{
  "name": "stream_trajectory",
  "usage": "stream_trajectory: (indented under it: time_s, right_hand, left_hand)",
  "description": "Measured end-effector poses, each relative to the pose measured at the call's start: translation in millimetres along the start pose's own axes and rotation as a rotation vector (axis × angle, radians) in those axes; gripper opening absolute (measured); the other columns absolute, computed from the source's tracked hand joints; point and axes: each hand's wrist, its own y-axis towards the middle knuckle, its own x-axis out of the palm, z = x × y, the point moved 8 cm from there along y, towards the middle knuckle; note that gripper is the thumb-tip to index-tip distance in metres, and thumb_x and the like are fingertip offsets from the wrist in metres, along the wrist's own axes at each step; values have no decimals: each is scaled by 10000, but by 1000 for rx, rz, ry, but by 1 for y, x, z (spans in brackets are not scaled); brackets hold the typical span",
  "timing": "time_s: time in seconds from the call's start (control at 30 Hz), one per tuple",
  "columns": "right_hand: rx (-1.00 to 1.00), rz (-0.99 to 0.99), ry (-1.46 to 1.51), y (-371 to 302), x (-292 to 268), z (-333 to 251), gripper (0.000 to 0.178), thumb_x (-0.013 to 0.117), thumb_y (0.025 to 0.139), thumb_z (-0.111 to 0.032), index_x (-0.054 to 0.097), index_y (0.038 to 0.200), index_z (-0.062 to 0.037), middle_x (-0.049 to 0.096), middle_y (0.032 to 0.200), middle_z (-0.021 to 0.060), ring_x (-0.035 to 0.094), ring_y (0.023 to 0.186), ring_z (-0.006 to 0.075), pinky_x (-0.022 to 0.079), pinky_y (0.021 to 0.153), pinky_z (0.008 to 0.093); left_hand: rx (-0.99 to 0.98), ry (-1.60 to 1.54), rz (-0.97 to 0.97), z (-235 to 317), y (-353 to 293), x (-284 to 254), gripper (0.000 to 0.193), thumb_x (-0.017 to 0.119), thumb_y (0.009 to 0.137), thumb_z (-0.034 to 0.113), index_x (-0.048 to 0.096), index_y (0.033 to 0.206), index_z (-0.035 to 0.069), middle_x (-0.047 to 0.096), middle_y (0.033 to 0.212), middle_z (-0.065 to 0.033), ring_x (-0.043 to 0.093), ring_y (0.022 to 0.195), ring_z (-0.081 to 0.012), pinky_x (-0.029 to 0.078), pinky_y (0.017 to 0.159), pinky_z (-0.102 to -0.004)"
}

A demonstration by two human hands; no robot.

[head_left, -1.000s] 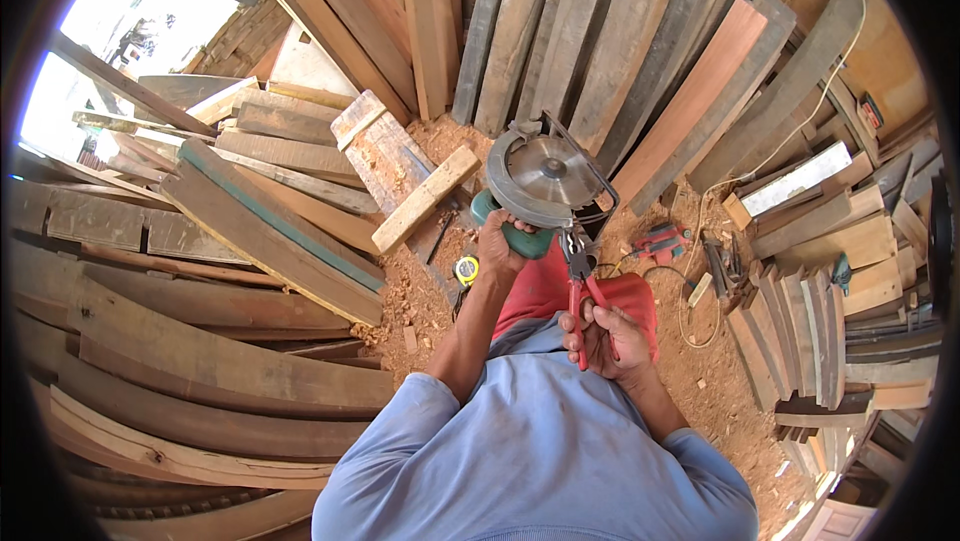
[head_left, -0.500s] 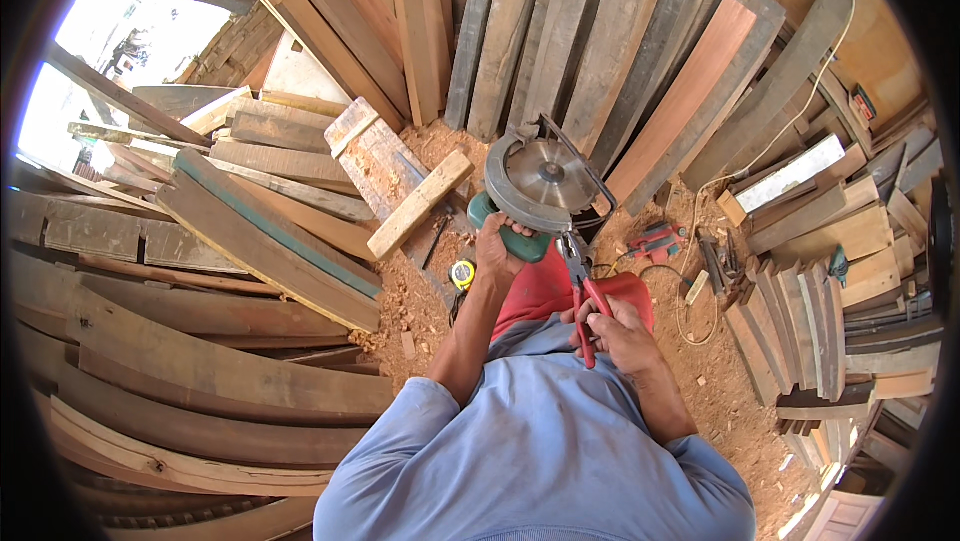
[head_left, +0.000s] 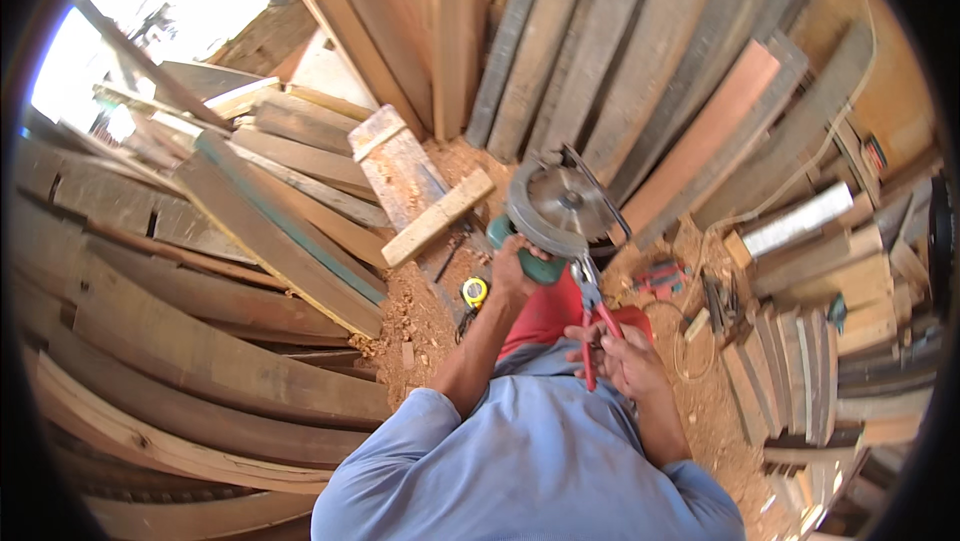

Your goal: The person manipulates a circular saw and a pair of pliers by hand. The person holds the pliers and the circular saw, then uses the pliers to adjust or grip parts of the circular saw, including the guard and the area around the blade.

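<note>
A green circular saw (head_left: 541, 269) with a round toothed blade (head_left: 570, 201) is held up in front of me by my left hand (head_left: 514, 267), whose fingers wrap round its body. My right hand (head_left: 625, 359) grips the red handles of a pair of pliers (head_left: 603, 313). The handles stand a little apart, and the metal jaws touch the saw's lower edge beside the guard. What lies between the jaws is too small to make out. Under the saw, red cloth (head_left: 541, 320) covers my lap.
A short wooden block (head_left: 438, 219) lies across a worn plank (head_left: 390, 163). A yellow tape measure (head_left: 474, 291) sits on the sawdust. Timber boards lean all round; on the right lie a red tool (head_left: 661, 279), a pale cord (head_left: 683, 346) and stacked offcuts (head_left: 800, 371).
My view has shifted, so the surroundings sit further right and lower. The saw stays in my left hand and the pliers in my right, with the jaws still against the saw.
</note>
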Motion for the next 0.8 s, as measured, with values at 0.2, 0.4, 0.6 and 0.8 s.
stream_trajectory:
  time_s: [0.2,0.4,0.6,0.8]
  right_hand:
    - [33,128,-316,-1,-33,4,203,475,930,-124,559,1064,4,574,1264,255,697,885,283,619,698,407]
    - [-24,2,55,4,-25,14,131,558,931,-177,568,986,-60,601,1097,170,665,805,275,585,660,444]
    - [-34,-90,373,5,-15,29,151,594,931,-207,597,1031,-93,602,1084,149,651,824,300,562,693,467]
    - [-12,-93,328,9,-25,24,264,601,921,-194,591,1133,-37,585,1264,286,688,927,410,601,783,534]
  left_hand:
    - [-11,76,78,-8,-1,15,46,566,811,86,539,784,61,546,634,-82,579,573,-232,546,610,-394]
    - [4,40,45,-4,-6,19,119,572,885,122,524,789,70,550,656,-71,567,580,-217,523,611,-395]
    - [23,40,53,-5,-7,21,116,588,878,116,521,798,66,554,663,-67,562,582,-209,520,604,-391]
    - [13,-21,26,-2,-3,14,108,598,877,119,528,811,71,554,674,-58,562,589,-198,524,608,-387]
